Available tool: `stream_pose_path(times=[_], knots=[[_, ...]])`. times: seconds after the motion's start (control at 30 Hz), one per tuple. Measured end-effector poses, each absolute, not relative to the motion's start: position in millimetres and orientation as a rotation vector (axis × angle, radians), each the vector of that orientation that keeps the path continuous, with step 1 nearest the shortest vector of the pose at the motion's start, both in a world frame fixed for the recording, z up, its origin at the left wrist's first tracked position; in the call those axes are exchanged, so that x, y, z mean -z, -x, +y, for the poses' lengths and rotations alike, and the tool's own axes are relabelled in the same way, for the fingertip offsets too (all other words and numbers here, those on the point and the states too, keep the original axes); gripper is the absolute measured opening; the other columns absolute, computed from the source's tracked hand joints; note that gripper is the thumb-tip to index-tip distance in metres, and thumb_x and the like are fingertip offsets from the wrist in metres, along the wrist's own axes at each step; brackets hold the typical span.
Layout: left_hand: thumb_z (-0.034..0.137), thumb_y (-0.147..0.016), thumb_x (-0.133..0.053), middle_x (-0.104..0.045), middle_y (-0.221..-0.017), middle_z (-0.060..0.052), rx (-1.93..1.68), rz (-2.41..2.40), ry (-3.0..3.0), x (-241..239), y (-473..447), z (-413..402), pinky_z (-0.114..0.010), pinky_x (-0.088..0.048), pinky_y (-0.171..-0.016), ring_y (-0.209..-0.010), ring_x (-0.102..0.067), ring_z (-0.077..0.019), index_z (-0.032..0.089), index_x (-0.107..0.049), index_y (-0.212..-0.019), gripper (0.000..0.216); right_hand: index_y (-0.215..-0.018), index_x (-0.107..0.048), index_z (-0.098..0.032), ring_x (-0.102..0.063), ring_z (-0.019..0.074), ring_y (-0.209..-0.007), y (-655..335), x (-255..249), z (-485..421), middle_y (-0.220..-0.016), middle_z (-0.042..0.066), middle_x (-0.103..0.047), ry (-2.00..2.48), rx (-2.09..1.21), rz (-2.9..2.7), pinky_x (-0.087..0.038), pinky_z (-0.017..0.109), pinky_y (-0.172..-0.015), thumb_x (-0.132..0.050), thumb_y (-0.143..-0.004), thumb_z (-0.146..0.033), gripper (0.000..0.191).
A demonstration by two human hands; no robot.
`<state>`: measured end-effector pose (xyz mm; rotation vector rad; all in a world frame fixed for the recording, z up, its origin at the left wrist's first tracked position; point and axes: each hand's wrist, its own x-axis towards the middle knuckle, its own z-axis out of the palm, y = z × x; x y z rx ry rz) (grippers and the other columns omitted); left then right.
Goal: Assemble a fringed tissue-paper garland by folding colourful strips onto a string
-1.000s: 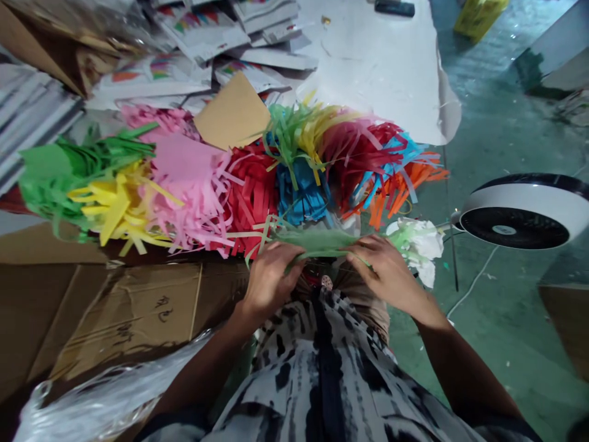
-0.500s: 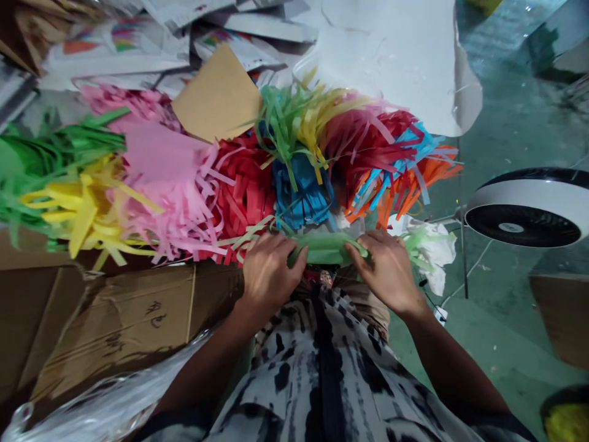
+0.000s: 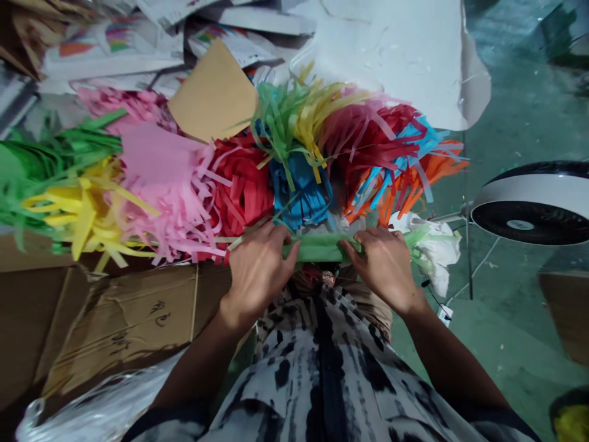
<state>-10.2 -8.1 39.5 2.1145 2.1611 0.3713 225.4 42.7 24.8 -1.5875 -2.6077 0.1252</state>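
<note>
Pinching a narrow light-green paper band (image 3: 321, 249), left hand (image 3: 260, 264) and right hand (image 3: 385, 263) sit apart — likely so it stays taut.

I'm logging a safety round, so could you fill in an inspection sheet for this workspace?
Surface: white sheet visible at the far side; much else is covered.
Job's things: green paper, folded or rolled, cannot tell which; fringed paper bundles in several colours beyond it.
Clutter: tan card and printed packets behind the bundles.
Hands: left hand and right hand both grip the green paper.
Cables: pale cable on the right.
Surroundings: green floor and round white-and-black appliance right; cardboard left.
</note>
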Motion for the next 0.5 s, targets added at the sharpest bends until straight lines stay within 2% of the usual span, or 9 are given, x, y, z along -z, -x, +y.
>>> stream_pose_path(times=[0.1, 0.17, 0.27, 0.37, 0.5], knots=[[0.036, -0.101, -0.064, -0.076, -0.110, -0.013, -0.634, 2.125, -2.301, -48.0, -2.0, -17.9, -0.042, -0.053, -0.085, -0.102, -0.069, -0.0305, 0.018, -0.070, -0.121, 0.028, -0.081, -0.070, -0.020, -0.067, 0.0261, -0.082, -224.1, -24.4, 41.3, -0.083, 0.010, -0.075, 1.570, -0.097, -2.618, -0.036, 0.039, -0.078, -0.049, -0.108, -0.045, 0.042], [0.033, -0.102, -0.062, -0.076, -0.122, -0.013, -0.759, 1.894, -2.449, -45.7, -16.9, -26.8, -0.045, -0.053, -0.099, -0.114, -0.069, -0.0304, 0.017, -0.066, -0.134, 0.035, -0.082, -0.070, -0.020, -0.067, 0.0266, -0.083, -222.0, -23.6, 39.9, -0.084, 0.010, -0.075, 1.566, -0.081, -2.626, -0.036, 0.040, -0.078, -0.049, -0.108, -0.042, 0.040], [0.034, -0.103, -0.061, -0.071, -0.139, -0.016, -0.670, 1.554, -2.542, -27.8, -36.7, -38.0, -0.049, -0.050, -0.114, -0.133, -0.065, -0.0317, 0.015, -0.061, -0.144, 0.045, -0.084, -0.070, -0.020, -0.066, 0.0267, -0.083, -222.7, -24.4, 40.7, -0.085, 0.011, -0.076, 1.557, -0.067, -2.630, -0.036, 0.041, -0.078, -0.050, -0.107, -0.037, 0.034], [0.033, -0.102, -0.062, -0.061, -0.153, -0.019, -0.556, 1.501, -2.530, -6.2, -41.1, -43.8, -0.053, -0.048, -0.120, -0.146, -0.055, -0.0344, 0.013, -0.055, -0.152, 0.054, -0.093, -0.070, -0.019, -0.066, 0.0287, -0.086, -236.3, -33.2, 45.9, -0.089, 0.012, -0.076, 1.582, -0.002, -2.595, -0.036, 0.041, -0.079, -0.054, -0.103, -0.035, 0.025], [0.032, -0.102, -0.062, -0.056, -0.158, -0.016, -0.519, 1.510, -2.564, 4.1, -35.6, -47.0, -0.054, -0.047, -0.122, -0.149, -0.052, -0.0339, 0.017, -0.058, -0.151, 0.051, -0.116, -0.071, -0.018, -0.065, 0.0359, -0.110, -262.6, -52.4, 42.3, -0.114, 0.015, -0.077, 1.594, 0.163, -2.418, -0.039, 0.048, -0.089, -0.054, -0.099, -0.027, 0.025]])
